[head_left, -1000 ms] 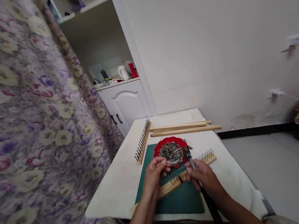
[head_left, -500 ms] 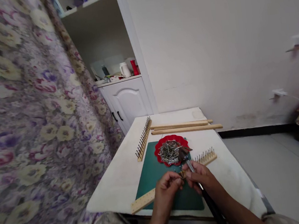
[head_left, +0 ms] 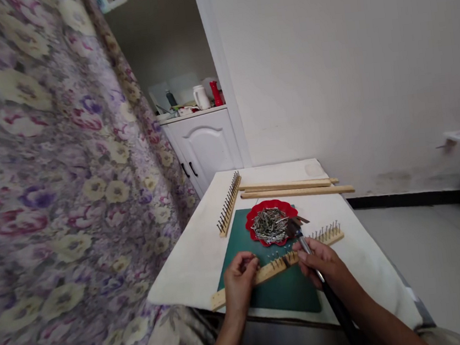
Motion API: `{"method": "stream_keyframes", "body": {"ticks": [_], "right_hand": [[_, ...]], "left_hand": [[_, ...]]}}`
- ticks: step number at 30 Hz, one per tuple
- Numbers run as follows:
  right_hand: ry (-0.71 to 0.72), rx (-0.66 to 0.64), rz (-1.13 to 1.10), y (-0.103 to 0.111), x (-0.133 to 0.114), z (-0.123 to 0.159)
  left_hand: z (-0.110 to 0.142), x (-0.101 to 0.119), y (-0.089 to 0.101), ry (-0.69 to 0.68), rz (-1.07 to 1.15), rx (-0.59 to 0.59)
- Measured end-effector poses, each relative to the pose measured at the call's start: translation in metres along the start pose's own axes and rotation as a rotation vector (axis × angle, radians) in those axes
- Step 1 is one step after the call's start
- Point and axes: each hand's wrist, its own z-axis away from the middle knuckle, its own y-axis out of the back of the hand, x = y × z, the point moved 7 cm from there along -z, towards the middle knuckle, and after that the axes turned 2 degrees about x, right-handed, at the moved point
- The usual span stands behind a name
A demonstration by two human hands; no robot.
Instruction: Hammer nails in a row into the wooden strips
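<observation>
My right hand (head_left: pixel 317 262) is closed around a claw hammer (head_left: pixel 337 307); its dark head is raised in front of the red dish and its black handle runs down toward me. Below it lies a pale wooden strip (head_left: pixel 266 272), slanting across a green mat (head_left: pixel 284 299). Upright nails (head_left: pixel 279 260) stand along its middle and right part, while the left end shows bare holes. My left hand (head_left: pixel 240 282) is over the strip's left part with thumb and fingers curled together; what they pinch, if anything, is hidden. A scalloped red dish (head_left: pixel 251 211) full of loose nails (head_left: pixel 269 226) sits just beyond.
Another strip studded with nails (head_left: pixel 229 206) lies at the table's left. Several plain wooden strips (head_left: pixel 294 192) are at the back. A white cloth (head_left: pixel 191 265) covers the table. A floral curtain (head_left: pixel 52 215) hangs on the left, and a wall rises behind.
My hands have moved apart: the left has slid left along the strip, baring its nailed middle. The hammer stays in my right hand. The view has shifted slightly.
</observation>
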Motion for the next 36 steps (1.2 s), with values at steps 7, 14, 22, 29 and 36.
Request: {"method": "stream_keyframes", "body": {"ticks": [7, 14, 22, 29, 36], "right_hand": [[-0.002, -0.009, 0.023, 0.002, 0.000, -0.002], [-0.031, -0.029, 0.046, -0.002, 0.005, -0.002], [-0.045, -0.041, 0.062, -0.003, 0.006, 0.000], [-0.094, -0.116, 0.070, -0.012, 0.014, 0.000], [-0.186, -0.178, -0.004, -0.035, 0.029, 0.003]], "left_hand": [[-0.007, -0.033, -0.001, 0.074, -0.061, -0.003], [-0.005, -0.029, -0.007, 0.002, -0.173, -0.003], [-0.005, -0.031, -0.011, -0.060, -0.260, -0.035], [-0.005, -0.028, -0.013, -0.059, -0.280, -0.053], [-0.004, -0.031, -0.014, -0.069, -0.260, -0.059]]}}
